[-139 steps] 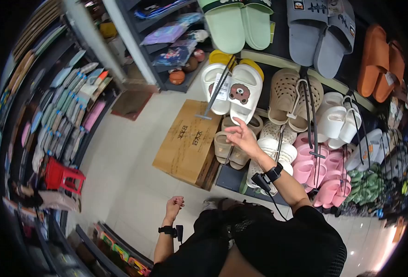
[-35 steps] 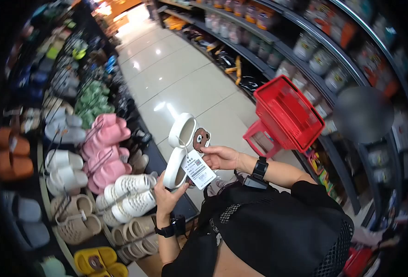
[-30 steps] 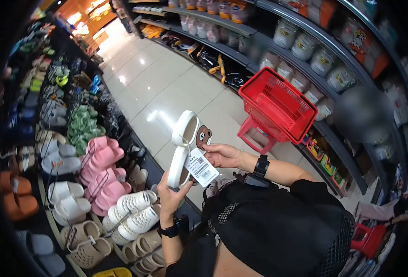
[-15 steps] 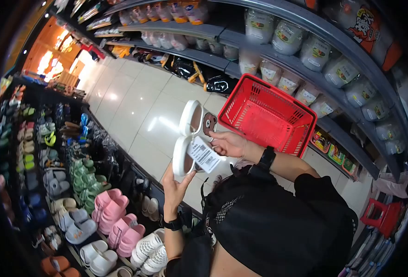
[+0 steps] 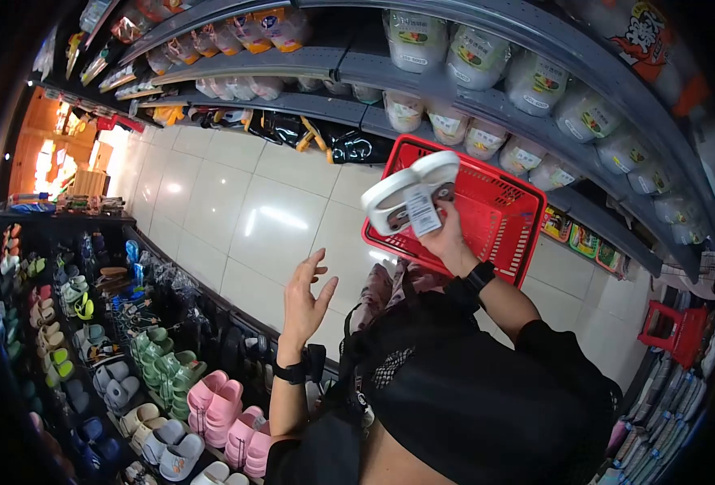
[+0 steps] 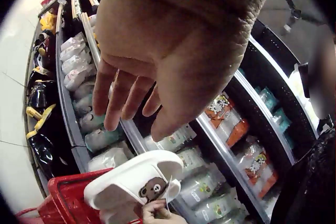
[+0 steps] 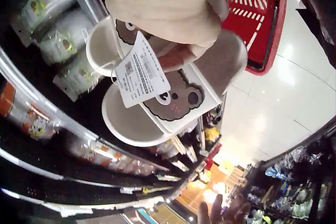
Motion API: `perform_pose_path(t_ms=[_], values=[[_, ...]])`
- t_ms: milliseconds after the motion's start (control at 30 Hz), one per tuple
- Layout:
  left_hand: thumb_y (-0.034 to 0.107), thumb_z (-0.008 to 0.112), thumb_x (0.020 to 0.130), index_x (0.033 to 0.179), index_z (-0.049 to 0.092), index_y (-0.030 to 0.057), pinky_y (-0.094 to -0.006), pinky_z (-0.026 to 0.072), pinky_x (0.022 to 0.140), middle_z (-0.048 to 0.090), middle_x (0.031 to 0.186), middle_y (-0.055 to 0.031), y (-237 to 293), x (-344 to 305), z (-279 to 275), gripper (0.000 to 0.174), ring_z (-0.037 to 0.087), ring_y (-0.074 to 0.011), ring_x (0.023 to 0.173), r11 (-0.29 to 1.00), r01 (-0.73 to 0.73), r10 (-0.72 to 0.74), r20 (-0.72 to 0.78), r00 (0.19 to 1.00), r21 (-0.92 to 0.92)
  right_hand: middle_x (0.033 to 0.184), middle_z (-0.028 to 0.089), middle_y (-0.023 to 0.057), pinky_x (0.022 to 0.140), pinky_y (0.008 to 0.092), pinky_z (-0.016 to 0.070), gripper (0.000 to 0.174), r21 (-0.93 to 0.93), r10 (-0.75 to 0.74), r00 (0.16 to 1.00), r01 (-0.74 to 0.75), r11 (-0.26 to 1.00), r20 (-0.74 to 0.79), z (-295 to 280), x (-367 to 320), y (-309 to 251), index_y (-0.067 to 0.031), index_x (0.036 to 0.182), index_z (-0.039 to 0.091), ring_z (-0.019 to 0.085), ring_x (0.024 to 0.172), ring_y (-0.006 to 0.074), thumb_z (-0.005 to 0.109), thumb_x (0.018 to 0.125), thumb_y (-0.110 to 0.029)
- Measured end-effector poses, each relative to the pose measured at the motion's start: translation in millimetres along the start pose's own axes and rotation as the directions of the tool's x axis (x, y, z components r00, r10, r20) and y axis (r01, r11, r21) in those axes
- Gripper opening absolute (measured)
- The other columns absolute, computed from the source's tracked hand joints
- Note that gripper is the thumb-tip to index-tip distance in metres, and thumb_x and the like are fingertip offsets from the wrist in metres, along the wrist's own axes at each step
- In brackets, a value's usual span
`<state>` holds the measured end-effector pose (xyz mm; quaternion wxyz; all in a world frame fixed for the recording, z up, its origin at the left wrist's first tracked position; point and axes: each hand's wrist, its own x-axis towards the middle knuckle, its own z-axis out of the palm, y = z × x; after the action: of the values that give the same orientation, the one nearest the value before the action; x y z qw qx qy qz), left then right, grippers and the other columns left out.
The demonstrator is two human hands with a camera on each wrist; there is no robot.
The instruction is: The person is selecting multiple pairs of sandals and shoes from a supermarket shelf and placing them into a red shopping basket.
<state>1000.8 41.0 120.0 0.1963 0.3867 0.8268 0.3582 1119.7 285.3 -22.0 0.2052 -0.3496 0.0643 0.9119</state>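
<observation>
My right hand (image 5: 448,236) grips a pair of white slide slippers (image 5: 391,192) by their straps, over the near left part of a red shopping basket (image 5: 495,212). Each strap carries a brown bear face (image 7: 181,98), and a white price tag (image 7: 140,74) dangles from the pair. In the right wrist view, the fingers reach in at the straps. My left hand (image 5: 301,301) is raised apart from the slippers, its fingers loosely extended and holding nothing. Its palm (image 6: 168,40) fills the top of the left wrist view, above the slippers.
Grey shelves (image 5: 357,109) with bagged goods (image 5: 478,56) curve behind the basket. Pink slides (image 5: 216,404) and green clogs (image 5: 163,368) fill the rack at lower left. A red stool (image 5: 672,331) stands at right, beside stacked goods. Pale tiled floor (image 5: 276,190) runs between the shelves.
The slippers came off the rack and were held in both hands. Now the left hand has let go and moved away, while the right carries them over the basket. The view has turned toward the shelves.
</observation>
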Motion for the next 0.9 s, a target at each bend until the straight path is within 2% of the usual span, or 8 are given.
perform_pose_path(t_ms=[67,200,267,400,433,767,833,900], values=[[0.009,0.063,0.075,0.118,0.046,0.0037,-0.0322,0.047,0.071,0.055,0.108,-0.0137,-10.2,0.3,-1.0,0.046,0.059,-0.0231,0.086,1.0,0.01,-0.01,-0.004,1.0,0.008,0.086,0.062,0.0035,0.066,0.0329,0.046,0.025,0.064,-0.062,0.987,0.072,0.995,-0.148,-19.3,25.4,-10.5,-0.0092,0.091,0.056,0.059,0.077,0.0198,0.05,0.077,-0.029],[0.007,0.062,0.076,0.117,0.047,0.0029,-0.031,0.0468,0.072,0.055,0.109,-0.0135,-25.1,-1.4,-1.5,0.044,0.059,-0.0222,0.087,0.995,0.103,-0.103,0.043,0.994,-0.004,0.085,0.061,0.0026,0.063,0.0323,0.0423,0.027,0.198,-0.091,0.991,0.11,0.974,-0.099,-72.1,79.6,-26.8,-0.0115,0.091,0.056,0.057,0.073,0.0189,0.048,0.077,-0.033],[0.005,0.061,0.076,0.117,0.047,0.0022,-0.03,0.0466,0.073,0.055,0.11,-0.0136,-31.9,-3.8,-0.3,0.043,0.059,-0.0216,0.088,0.989,0.15,-0.149,0.063,0.987,-0.008,0.084,0.061,0.0031,0.063,0.0331,0.0428,0.027,0.2,-0.222,0.96,0.254,0.946,-0.169,-85.5,97.0,-31.8,-0.012,0.091,0.056,0.058,0.074,0.0189,0.045,0.078,-0.033],[0.01,0.062,0.077,0.117,0.047,0.0037,-0.032,0.0474,0.071,0.055,0.11,-0.0132,-38.9,-14.5,3.3,0.043,0.06,-0.022,0.085,0.968,0.251,-0.25,0.054,0.967,0.0,0.083,0.061,0.002,0.062,0.0342,0.043,0.029,0.209,-0.282,0.938,0.322,0.923,-0.199,-113.0,133.6,-41.0,-0.013,0.091,0.056,0.058,0.074,0.0185,0.042,0.079,-0.036],[0.011,0.062,0.077,0.117,0.047,0.0038,-0.032,0.0475,0.071,0.055,0.11,-0.0135,-39.2,-16.5,4.1,0.043,0.06,-0.022,0.085,0.959,0.282,-0.282,0.048,0.958,0.003,0.085,0.062,0.0002,0.064,0.0349,0.0429,0.031,0.264,-0.24,0.963,0.266,0.927,-0.126,-137.2,148.9,-46.9,-0.014,0.092,0.056,0.059,0.076,0.0187,0.041,0.079,-0.037],[0.012,0.06,0.079,0.12,0.044,0.0036,-0.0314,0.0478,0.071,0.055,0.11,-0.0151,-33.1,-36.7,10.5,0.045,0.06,-0.0222,0.085,0.9,0.436,-0.436,0.013,0.9,-0.012,0.093,0.062,0.0,0.069,0.0368,0.0413,0.038,0.282,-0.265,0.927,0.338,0.898,-0.266,-126.1,183.6,-35.1,-0.0141,0.096,0.055,0.059,0.082,0.0205,0.037,0.079,-0.043],[0.012,0.06,0.079,0.12,0.044,0.003,-0.0316,0.0481,0.071,0.055,0.11,-0.0157,-31.2,-39.3,14.0,0.045,0.06,-0.0231,0.086,0.897,0.442,-0.442,0.005,0.897,-0.013,0.084,0.059,0.0018,0.061,0.0346,0.0384,0.038,0.273,-0.269,0.872,0.398,0.876,-0.41,-104.5,182.4,-37.0,-0.0135,0.097,0.054,0.054,0.069,0.0193,0.037,0.079,-0.042],[0.012,0.06,0.079,0.12,0.044,0.0028,-0.0317,0.0483,0.072,0.055,0.11,-0.0159,-32.0,-43.9,17.4,0.045,0.06,-0.0235,0.085,0.889,0.457,-0.457,0.007,0.89,-0.016,0.079,0.055,0.0018,0.058,0.0336,0.0357,0.038,0.311,-0.218,0.903,0.342,0.887,-0.371,-126.5,195.0,-46.6,-0.013,0.096,0.053,0.048,0.063,0.0183,0.036,0.078,-0.042]])
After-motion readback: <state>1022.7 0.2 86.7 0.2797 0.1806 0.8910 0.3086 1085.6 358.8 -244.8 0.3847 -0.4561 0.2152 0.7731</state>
